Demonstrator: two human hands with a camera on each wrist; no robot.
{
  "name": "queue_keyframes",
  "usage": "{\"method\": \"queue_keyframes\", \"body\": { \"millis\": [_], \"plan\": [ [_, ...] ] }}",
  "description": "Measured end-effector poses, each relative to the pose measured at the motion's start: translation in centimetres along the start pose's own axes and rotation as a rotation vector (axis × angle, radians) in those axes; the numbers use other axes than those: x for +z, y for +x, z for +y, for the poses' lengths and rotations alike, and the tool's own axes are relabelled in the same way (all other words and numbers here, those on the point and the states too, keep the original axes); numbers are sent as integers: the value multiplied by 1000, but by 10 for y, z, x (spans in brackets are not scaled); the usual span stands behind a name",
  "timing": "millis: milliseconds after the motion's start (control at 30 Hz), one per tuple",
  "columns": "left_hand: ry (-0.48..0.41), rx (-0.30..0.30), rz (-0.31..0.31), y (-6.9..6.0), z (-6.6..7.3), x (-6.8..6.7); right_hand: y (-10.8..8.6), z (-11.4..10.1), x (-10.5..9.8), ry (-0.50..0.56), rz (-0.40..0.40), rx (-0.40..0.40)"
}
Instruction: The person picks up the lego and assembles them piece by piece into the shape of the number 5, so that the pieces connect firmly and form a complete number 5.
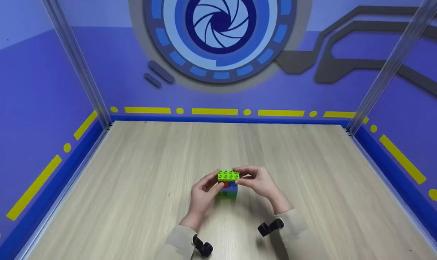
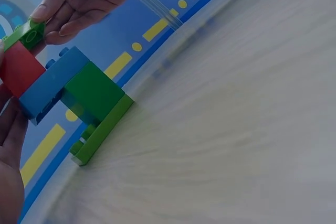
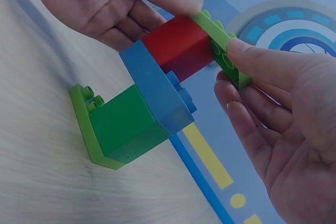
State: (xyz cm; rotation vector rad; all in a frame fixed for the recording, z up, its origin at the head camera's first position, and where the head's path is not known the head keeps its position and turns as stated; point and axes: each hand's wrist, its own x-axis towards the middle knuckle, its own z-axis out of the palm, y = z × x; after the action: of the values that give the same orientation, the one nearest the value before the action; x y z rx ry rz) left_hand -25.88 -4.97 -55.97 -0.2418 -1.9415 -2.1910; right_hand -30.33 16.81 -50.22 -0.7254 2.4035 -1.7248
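Observation:
A small tower of toy building bricks stands on the table. Its base is a light green flat brick (image 3: 86, 124), with a dark green brick (image 3: 128, 124) above it. Over that lies a blue brick (image 3: 155, 90), then a red brick (image 3: 178, 45). Topping the tower is another light green flat brick (image 1: 228, 176), its studs up and one end overhanging the red brick. My left hand (image 1: 202, 195) grips the tower near the red brick, thumb in front. My right hand (image 1: 259, 181) pinches the overhanging end of the top brick between thumb and fingers.
The wooden table (image 1: 149, 173) spreads around the hands. Blue printed walls (image 1: 106, 72) with yellow dashes enclose its back and sides. Clear corner posts (image 1: 77, 65) rise at the back. Each sleeved wrist carries a small black camera (image 1: 270, 227).

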Motion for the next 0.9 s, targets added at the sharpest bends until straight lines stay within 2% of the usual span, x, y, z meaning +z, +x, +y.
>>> {"method": "queue_keyframes", "body": {
  "millis": [367,633,900],
  "plan": [
    [72,-3,-37,0,-4,-1,0,5,0,18,-8,-3],
    [122,-24,-42,0,-4,-1,0,12,0,42,-60,-18],
    [137,14,22,0,-6,1,0,20,6,29,-63,1]
  ]
}}
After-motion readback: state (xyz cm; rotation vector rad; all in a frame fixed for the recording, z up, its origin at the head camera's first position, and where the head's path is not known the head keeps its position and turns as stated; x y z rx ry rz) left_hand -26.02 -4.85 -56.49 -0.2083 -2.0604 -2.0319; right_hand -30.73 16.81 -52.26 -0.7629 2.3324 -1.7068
